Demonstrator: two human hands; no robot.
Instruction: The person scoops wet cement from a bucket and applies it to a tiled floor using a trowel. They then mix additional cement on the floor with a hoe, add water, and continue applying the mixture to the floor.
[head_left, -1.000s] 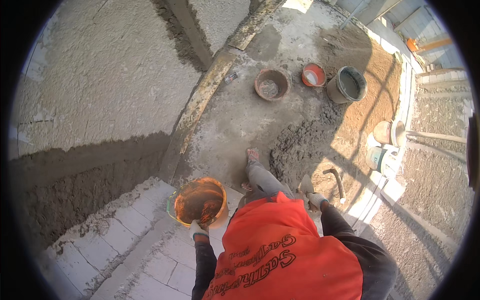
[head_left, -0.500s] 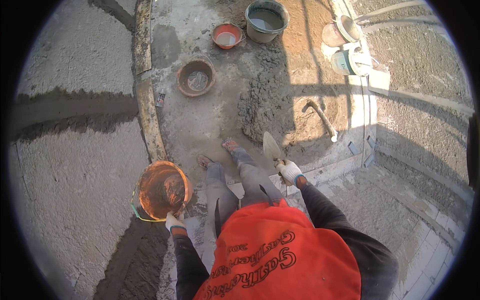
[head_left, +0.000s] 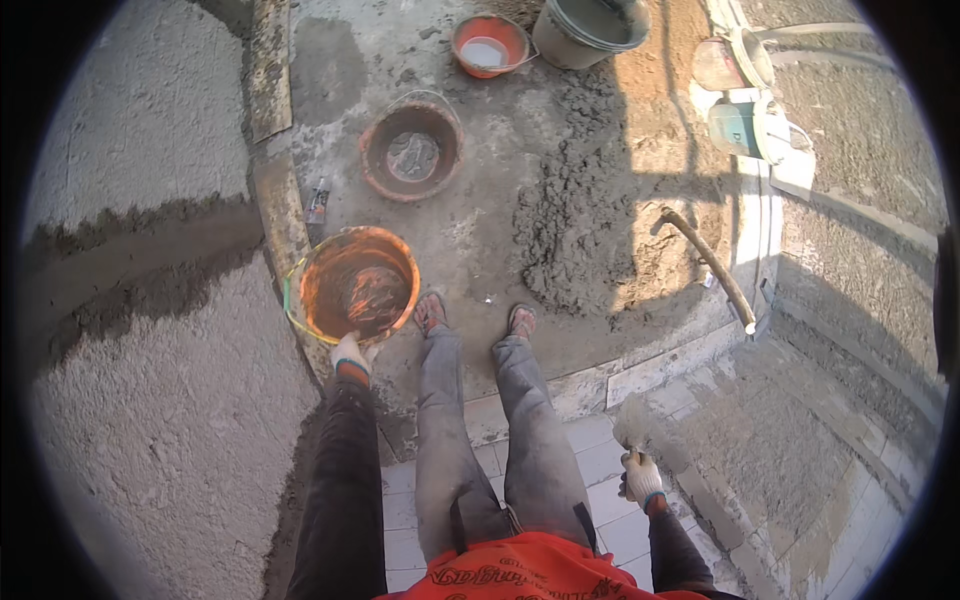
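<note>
My gloved left hand [head_left: 350, 353] grips the near rim of an orange bucket [head_left: 405, 290], whose inside is smeared with mortar and tilted open toward me. Its yellow-green wire handle hangs down at the left side. In my gloved right hand [head_left: 641, 474] is a trowel [head_left: 632, 424], held by the handle with its blade pointing away from me. The trowel is over the pale tiles at lower right, well apart from the bucket.
Wet mortar [head_left: 570, 220] lies heaped ahead, with a long-handled tool [head_left: 715, 265] across its right side. A dark-rimmed bucket [head_left: 375, 150], a small red bucket [head_left: 463, 45] and a large grey bucket [head_left: 570, 50] stand beyond. Two pails [head_left: 735, 130] lie at far right.
The orange bucket has moved forward and slightly right with my left hand. My right hand has drawn the trowel back and to the right. My feet are wider apart and the view has shifted.
</note>
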